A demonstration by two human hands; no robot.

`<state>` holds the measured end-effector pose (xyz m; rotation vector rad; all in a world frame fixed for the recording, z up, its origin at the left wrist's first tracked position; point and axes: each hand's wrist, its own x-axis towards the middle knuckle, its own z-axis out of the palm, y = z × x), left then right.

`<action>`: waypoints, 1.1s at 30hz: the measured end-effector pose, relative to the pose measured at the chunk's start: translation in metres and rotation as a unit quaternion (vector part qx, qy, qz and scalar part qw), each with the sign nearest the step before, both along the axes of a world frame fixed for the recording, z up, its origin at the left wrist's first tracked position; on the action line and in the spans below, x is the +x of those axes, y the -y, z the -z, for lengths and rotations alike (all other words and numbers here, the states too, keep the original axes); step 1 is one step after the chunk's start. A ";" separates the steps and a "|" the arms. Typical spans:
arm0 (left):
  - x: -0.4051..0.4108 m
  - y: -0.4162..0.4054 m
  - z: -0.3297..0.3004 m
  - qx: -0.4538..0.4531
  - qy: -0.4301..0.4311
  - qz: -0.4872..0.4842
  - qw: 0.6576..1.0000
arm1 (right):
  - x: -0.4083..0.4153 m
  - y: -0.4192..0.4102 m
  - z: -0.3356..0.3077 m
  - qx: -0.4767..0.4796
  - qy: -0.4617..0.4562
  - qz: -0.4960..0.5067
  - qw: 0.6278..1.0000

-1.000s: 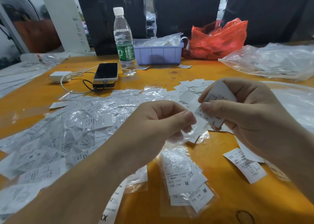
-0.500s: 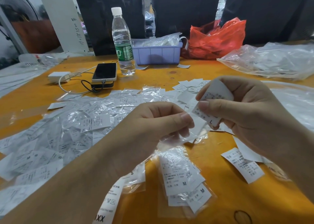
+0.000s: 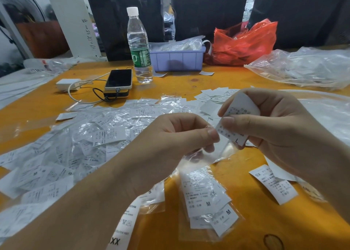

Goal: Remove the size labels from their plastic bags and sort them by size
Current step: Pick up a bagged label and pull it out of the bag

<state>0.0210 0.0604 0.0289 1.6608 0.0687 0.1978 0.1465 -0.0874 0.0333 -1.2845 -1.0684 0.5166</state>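
My right hand point(image 3: 280, 128) pinches a small stack of white L size labels point(image 3: 237, 117) between thumb and fingers, above the table's middle. My left hand point(image 3: 178, 141) pinches the clear plastic bag point(image 3: 206, 155) that hangs below the labels, thumb close to the stack's lower edge. A big heap of bagged labels point(image 3: 75, 145) covers the left of the orange table point(image 3: 189, 81). Near me lie an M pile point(image 3: 206, 200) in a bag, an XS pile point(image 3: 274, 185) at right, and an S pile point(image 3: 153, 193) and an XX strip point(image 3: 123, 225) below my left arm. Loose labels point(image 3: 212, 96) lie behind my hands.
At the back stand a water bottle point(image 3: 139, 47), a phone point(image 3: 119, 79) on a power bank with a white charger point(image 3: 66, 84) and cables, a purple bin point(image 3: 177, 58), a red bag point(image 3: 244, 41) and large clear bags point(image 3: 306, 67) at right.
The hands have stayed nearly in place. The L labels sit a little further out of the clear bag, which my left hand holds lower.
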 end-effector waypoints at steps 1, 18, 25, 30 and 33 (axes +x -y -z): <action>0.000 0.000 0.000 0.000 0.000 0.002 1.000 | 0.000 0.000 0.000 0.000 0.000 0.002 1.000; 0.001 -0.003 0.001 0.001 0.001 -0.043 0.999 | 0.000 0.000 -0.001 -0.023 0.047 0.053 0.997; 0.001 -0.002 0.002 0.008 -0.001 -0.029 1.000 | -0.002 0.000 0.000 -0.016 0.027 0.022 0.999; 0.001 -0.001 0.002 0.003 -0.003 -0.013 1.000 | -0.004 -0.001 0.002 -0.019 0.011 0.010 1.000; 0.001 -0.001 0.002 0.020 -0.004 -0.011 1.000 | -0.005 -0.002 0.002 -0.018 0.017 0.013 1.000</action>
